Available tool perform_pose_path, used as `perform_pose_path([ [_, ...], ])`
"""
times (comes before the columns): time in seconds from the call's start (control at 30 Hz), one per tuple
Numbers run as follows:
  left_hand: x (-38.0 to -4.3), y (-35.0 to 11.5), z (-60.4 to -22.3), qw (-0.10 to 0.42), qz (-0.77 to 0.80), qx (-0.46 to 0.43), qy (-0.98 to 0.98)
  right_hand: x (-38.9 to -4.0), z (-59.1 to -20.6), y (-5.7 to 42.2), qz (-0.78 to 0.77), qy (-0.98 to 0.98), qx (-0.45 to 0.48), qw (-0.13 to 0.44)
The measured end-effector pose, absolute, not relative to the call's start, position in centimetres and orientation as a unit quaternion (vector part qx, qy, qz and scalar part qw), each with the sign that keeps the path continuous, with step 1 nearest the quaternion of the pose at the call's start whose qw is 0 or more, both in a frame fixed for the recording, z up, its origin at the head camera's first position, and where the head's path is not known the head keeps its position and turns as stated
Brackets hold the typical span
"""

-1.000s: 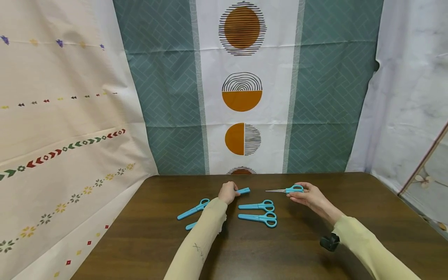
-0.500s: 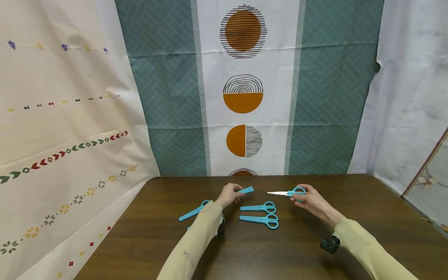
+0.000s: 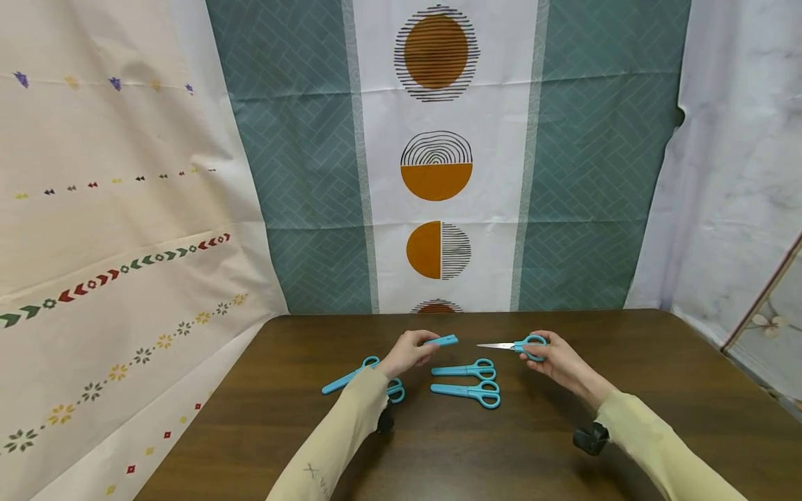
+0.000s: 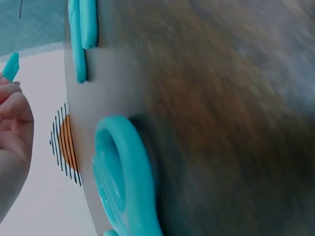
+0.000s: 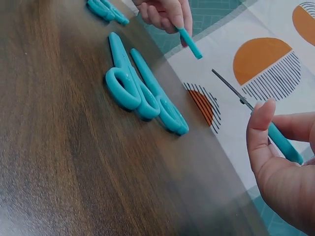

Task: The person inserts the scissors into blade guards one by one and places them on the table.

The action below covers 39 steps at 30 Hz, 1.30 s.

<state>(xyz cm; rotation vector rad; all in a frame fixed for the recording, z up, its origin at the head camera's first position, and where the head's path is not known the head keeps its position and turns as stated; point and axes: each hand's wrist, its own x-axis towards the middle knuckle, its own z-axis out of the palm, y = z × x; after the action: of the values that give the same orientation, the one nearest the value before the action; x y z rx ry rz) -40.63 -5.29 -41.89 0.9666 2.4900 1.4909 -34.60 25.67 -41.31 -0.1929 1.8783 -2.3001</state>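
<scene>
My left hand [image 3: 407,353] pinches a turquoise scissors cover [image 3: 446,340], its open end pointing right. Facing it across a small gap, a pair of scissors [image 3: 521,344] is held by the handles in my right hand [image 3: 560,362], bare metal blades pointing left. In the right wrist view the blade tip [image 5: 214,72] stands apart from the cover [image 5: 191,44]. Below and between the hands lie two covered scissors, an upper pair [image 3: 462,371] and a lower pair [image 3: 466,392], handles to the right.
Beyond my left forearm lies another covered pair of scissors [image 3: 347,378]. The handles of one more pair [image 3: 396,391] show beside my left wrist, the rest hidden by the sleeve. All lie on a dark wooden table [image 3: 501,452], with a patterned curtain [image 3: 438,174] behind.
My left hand has shifted slightly right with the cover, and its forearm has swung left, revealing scissors handles beside the wrist. My right hand has stayed nearly in place, the scissors turning a little.
</scene>
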Motion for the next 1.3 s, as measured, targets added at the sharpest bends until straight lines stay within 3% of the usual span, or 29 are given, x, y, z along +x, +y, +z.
perform_pose_path([
  [0.17, -40.4, -5.8, -42.0, 0.032, 0.507, 0.321, 0.799, -34.4, -41.0, 25.4, -0.774, 0.624, -0.065, 0.083],
  [0.43, -40.1, -6.0, -41.6, 0.101, 0.590, 0.292, 0.746, -34.3, -40.7, 24.8, -0.784, 0.612, -0.057, 0.084],
  [0.87, -40.2, -5.8, -41.2, 0.136, 0.611, 0.306, 0.718, -34.2, -40.4, 24.4, -0.788, 0.601, -0.084, 0.101],
  [1.3, -40.0, -5.6, -40.9, 0.128, 0.627, 0.293, 0.710, -34.0, -40.1, 24.1, -0.790, 0.597, -0.080, 0.110],
])
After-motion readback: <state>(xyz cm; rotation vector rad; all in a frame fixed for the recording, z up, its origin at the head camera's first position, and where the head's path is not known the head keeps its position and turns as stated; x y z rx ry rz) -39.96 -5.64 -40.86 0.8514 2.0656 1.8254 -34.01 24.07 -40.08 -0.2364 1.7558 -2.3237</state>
